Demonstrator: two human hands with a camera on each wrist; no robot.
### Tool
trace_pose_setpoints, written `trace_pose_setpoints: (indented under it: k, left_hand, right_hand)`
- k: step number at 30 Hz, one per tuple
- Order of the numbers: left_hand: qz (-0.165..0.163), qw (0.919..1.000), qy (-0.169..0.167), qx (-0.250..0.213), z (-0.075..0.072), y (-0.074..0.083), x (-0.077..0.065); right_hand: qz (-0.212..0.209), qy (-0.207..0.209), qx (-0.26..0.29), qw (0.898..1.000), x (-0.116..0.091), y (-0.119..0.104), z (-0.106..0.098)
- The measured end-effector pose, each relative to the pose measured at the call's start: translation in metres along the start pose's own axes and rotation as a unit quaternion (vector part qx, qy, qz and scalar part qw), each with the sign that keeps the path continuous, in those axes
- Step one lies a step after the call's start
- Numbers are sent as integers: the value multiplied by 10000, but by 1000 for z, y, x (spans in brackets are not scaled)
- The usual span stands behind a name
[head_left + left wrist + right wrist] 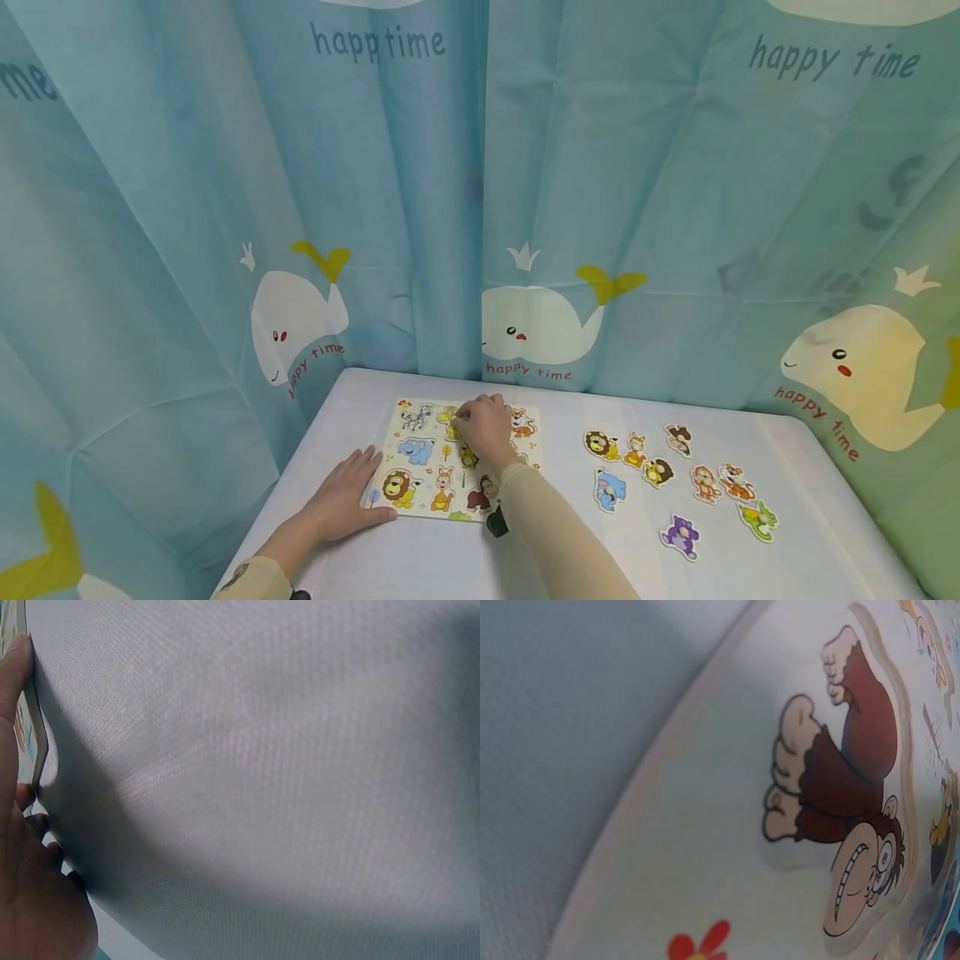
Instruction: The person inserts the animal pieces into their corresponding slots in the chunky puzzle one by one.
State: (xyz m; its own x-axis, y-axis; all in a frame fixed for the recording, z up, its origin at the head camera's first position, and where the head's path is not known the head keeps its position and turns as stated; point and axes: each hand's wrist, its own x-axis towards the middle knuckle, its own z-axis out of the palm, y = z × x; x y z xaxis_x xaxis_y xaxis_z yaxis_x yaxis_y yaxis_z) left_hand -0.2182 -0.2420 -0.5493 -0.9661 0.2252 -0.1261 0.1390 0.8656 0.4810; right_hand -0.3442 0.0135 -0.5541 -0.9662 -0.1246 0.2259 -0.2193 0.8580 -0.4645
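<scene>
A wooden animal puzzle board (pixel 422 508) lies on the table, with pictures such as a zebra (pixel 417 417), an elephant (pixel 415 451) and a lion (pixel 399 487). My left hand (pixel 348 493) lies at its near left corner, fingers stretched along the left side and thumb at the front edge. My right hand (pixel 486 427) reaches over the top row, thumb and fingertips pinching at a yellow giraffe piece (pixel 448 422), mostly hidden under the fingers. In the right wrist view, the brown gorilla picture (pixel 862 765) shows within its recessed outline.
Several loose animal pieces lie to the right, among them a lion piece (pixel 602 446), an elephant piece (pixel 610 490), a purple bear piece (pixel 681 537) and a green crocodile piece (pixel 758 521). A blue whale-print curtain (pixel 450 208) hangs behind the white table (pixel 570 550).
</scene>
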Motion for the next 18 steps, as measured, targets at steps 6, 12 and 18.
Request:
trace_pose_setpoints:
  k: [6, 12, 18]
  left_hand:
    - [35, 10000, 13, 10, 0, -1, -1]
    - [27, 10000, 21, 16, 0, 0, 0]
    - [0, 10000, 14, 20, 0, 0, 0]
  right_hand:
    - [45, -1, 104, 9999, 0, -1, 2]
    - [68, 34, 66, 9999, 0, -2, 2]
    - [93, 50, 23, 9999, 0, -3, 4]
